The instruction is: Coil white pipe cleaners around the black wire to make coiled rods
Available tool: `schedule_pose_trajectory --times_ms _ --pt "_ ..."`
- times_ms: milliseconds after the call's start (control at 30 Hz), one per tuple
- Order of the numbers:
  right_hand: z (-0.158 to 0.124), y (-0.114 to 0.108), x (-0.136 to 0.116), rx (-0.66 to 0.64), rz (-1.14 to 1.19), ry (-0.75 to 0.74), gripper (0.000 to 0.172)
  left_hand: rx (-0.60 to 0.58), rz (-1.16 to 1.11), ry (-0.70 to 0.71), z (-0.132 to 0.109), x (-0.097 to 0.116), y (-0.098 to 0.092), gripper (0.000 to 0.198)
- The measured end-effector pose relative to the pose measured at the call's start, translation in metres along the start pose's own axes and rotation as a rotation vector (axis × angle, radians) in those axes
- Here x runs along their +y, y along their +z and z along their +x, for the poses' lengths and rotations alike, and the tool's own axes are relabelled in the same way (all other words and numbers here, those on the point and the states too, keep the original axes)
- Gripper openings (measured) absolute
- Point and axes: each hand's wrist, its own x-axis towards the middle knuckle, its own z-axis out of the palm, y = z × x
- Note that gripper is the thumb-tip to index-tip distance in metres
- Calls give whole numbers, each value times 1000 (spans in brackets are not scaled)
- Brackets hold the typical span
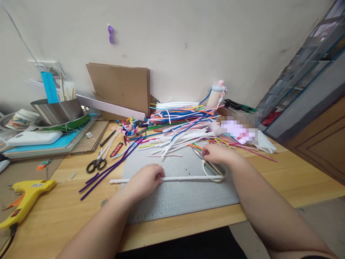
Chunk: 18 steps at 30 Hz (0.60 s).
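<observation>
My left hand (147,178) is closed on a long white pipe cleaner (188,178) that lies across the grey cutting mat (183,194). My right hand (217,153) rests on the white-handled scissors (214,169) lying on the mat, fingers curled over the pivoted blades. Just behind both hands lies a big heap of coloured pipe cleaners (180,124).
Black-handled scissors (98,162) and purple pipe cleaners (110,167) lie left of the mat. A yellow glue gun (25,198) sits at the near left. A steel pot (58,109), cardboard (121,86) and a pink bottle (217,94) stand at the back.
</observation>
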Motion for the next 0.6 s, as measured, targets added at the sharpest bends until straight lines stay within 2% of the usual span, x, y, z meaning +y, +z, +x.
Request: schedule_pose_trajectory --times_ms 133,300,500,600 --pt "2 6 -9 44 -9 -20 26 -16 4 5 0 3 0 14" --pt "8 12 -14 117 -36 -49 13 -19 -1 59 -1 13 7 15" --pt "29 4 -12 208 -80 -19 15 -19 -28 197 -1 26 16 18" --pt "25 1 -14 255 -93 -43 19 -16 -23 198 -1 27 16 17"
